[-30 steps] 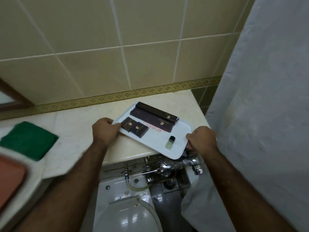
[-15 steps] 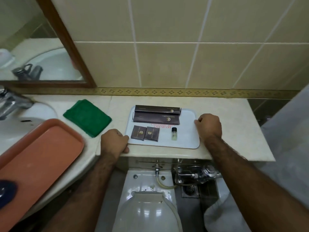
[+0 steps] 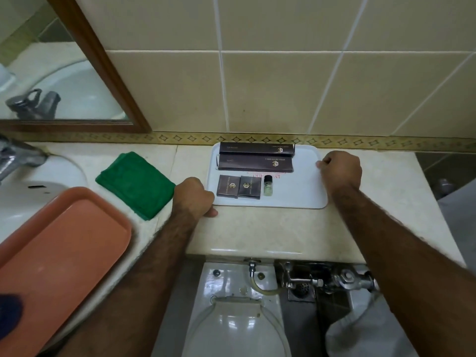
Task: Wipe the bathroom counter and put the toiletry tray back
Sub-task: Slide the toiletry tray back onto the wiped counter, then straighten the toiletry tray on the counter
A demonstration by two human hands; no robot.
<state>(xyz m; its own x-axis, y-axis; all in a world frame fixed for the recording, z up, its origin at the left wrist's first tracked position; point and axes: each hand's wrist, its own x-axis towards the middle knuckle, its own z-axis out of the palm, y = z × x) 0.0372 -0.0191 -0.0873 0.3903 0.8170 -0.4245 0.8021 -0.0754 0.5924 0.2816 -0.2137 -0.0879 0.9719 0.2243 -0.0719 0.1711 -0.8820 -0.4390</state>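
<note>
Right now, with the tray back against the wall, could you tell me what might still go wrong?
1. The small bottle stands upright and loose on the tray; a jolt as the hands, left and right, let go could tip it.
2. The orange tray lies over the sink rim, so a knock from the left forearm might shift it.
3. The green cloth lies beside the tray and could get left behind.

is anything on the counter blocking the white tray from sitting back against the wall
Nothing visible does. The white tray already lies flat on the counter, its far edge at the tiled wall. The green cloth lies apart, to its left. The left hand and right hand grip its two ends.
</note>
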